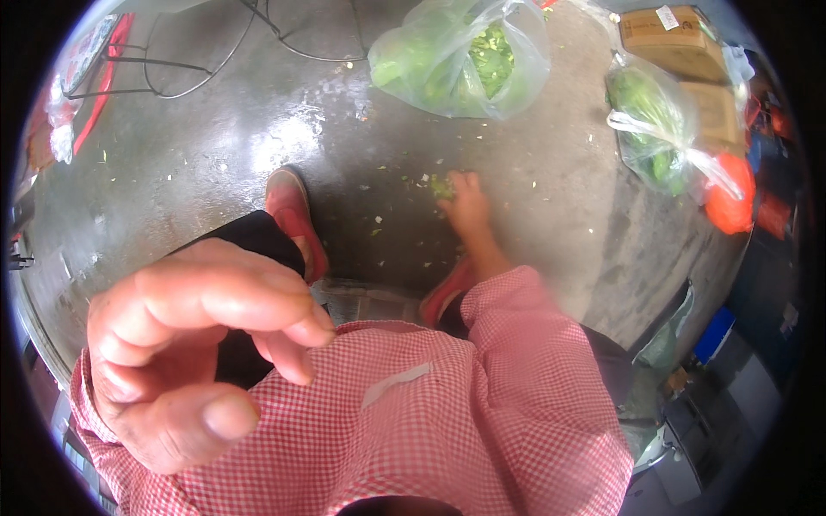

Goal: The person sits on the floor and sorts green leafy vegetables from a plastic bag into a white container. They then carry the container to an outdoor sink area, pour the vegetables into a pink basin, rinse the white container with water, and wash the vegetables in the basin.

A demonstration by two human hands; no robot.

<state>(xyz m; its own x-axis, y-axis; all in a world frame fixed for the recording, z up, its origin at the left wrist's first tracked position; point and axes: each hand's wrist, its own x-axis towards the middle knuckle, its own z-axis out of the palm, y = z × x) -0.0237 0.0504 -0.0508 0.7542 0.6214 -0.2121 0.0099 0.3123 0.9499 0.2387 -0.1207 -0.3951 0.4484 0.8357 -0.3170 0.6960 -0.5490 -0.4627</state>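
Close to the camera, my left hand (193, 342) is raised with its fingers curled and the thumb apart; nothing is held in it. My right hand (470, 203) reaches down in front of my right shoe (445, 290), low at the concrete floor (555, 155). A small clump of green leaf scraps (442, 188) sits between its thumb and fingertips; blur hides the exact grip. Small pale and green bits lie on the floor around this hand. Farther ahead, a large clear plastic bag (413, 84) holds green leafy vegetables (492, 61).
A metal wire stand (187, 71) is at the upper left. Over on the right are a tied clear bag of greens (648, 122), cardboard boxes (664, 39) and an orange-red bag (732, 193). My left shoe (293, 213) rests on the wet-looking floor.
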